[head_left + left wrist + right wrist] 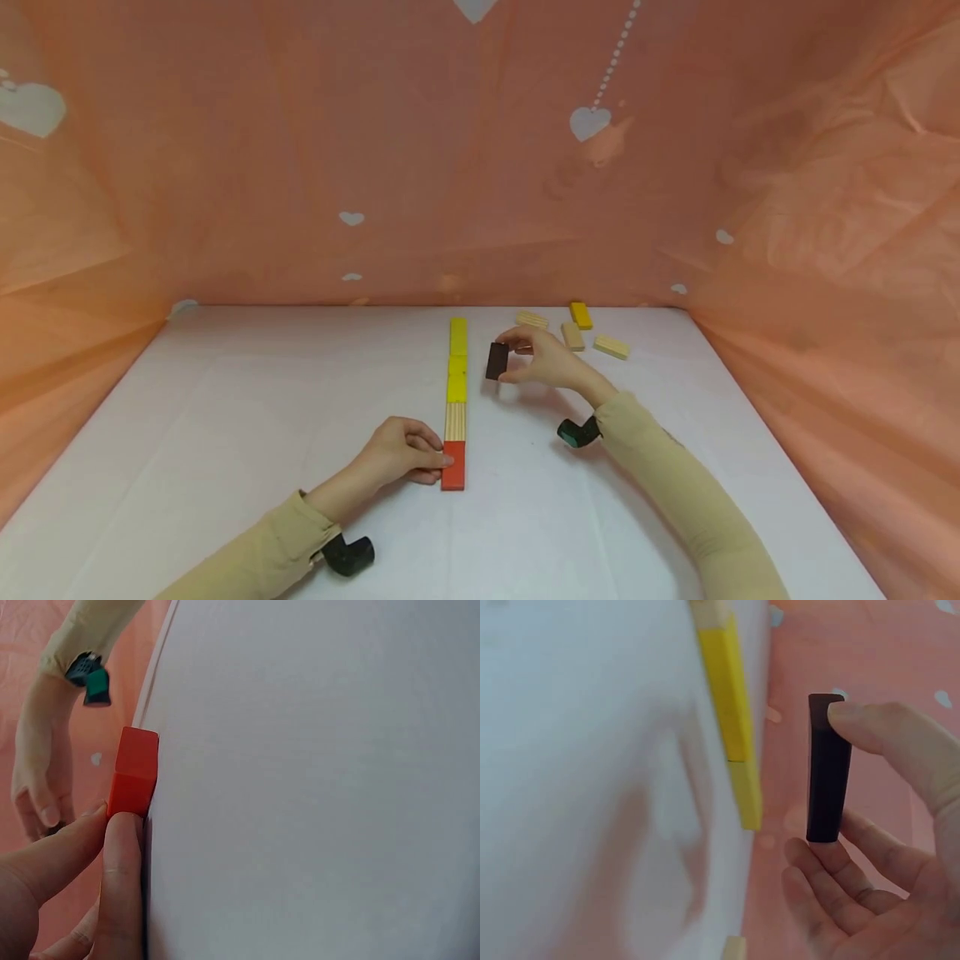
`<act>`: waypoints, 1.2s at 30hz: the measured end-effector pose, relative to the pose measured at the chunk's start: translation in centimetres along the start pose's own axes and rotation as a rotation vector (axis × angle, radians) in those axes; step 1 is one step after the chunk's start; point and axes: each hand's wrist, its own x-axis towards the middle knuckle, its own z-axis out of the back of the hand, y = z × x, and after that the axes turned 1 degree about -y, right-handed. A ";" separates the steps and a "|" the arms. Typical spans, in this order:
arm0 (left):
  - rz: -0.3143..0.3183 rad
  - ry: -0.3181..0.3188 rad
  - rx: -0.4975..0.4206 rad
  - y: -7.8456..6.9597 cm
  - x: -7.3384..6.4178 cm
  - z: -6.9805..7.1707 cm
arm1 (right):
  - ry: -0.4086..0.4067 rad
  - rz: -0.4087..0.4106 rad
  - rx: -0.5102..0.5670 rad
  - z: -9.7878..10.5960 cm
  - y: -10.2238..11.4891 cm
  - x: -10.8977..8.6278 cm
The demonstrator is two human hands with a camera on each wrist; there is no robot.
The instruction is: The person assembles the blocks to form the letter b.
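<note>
A row of flat blocks runs away from me on the white table: a red block [453,468] at the near end, then a striped plain wood block [456,422] and two yellow blocks [457,379]. My left hand [399,452] is at the left side of the red block, its thumb on the top face. In the left wrist view thumb and finger pinch the end of the red block [135,772]. My right hand [546,358] holds a black block [497,361] above the table, right of the row. The right wrist view shows the black block [828,769] between thumb and fingers.
Beyond my right hand lie several loose blocks: a yellow one [581,315], a plain one [572,337] and a striped one [612,347] among them. A pink curtain [405,167] with white hearts closes off the table's back and sides. Black wrist cameras [577,432] hang below both sleeves.
</note>
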 end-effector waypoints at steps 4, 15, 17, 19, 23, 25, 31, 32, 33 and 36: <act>0.003 -0.003 -0.002 0.0 0.0 0.0 | 0.009 -0.015 0.003 -0.7 -0.3 -1.1; 0.007 -0.002 -0.006 -0.1 -0.1 0.0 | 0.007 -0.046 -0.073 -2.3 -0.8 -1.7; 0.011 0.001 -0.008 -0.1 -0.1 0.0 | 0.020 -0.052 -0.084 -2.5 -0.9 -1.5; 0.011 0.001 -0.007 -0.2 -0.1 0.0 | 0.031 -0.057 -0.103 -2.6 -0.9 -1.4; 0.009 0.007 -0.006 -0.2 -0.1 0.0 | 0.049 -0.070 -0.132 -2.8 -0.8 -1.2; 0.009 0.006 -0.005 -0.3 -0.2 0.0 | 0.052 -0.077 -0.138 -2.9 -0.8 -1.1; 0.005 0.009 -0.001 -0.3 -0.3 0.0 | 0.061 -0.078 -0.181 -3.0 -0.5 -0.7; 0.006 0.009 -0.003 -0.3 -0.3 0.0 | 0.068 -0.080 -0.188 -3.0 -0.4 -0.7; 0.009 0.008 -0.005 -0.4 -0.3 0.0 | 0.078 -0.080 -0.194 -3.0 -0.4 -0.7; 0.012 0.004 -0.004 -0.4 -0.2 0.1 | 0.124 -0.082 -0.184 -2.6 -0.6 -0.5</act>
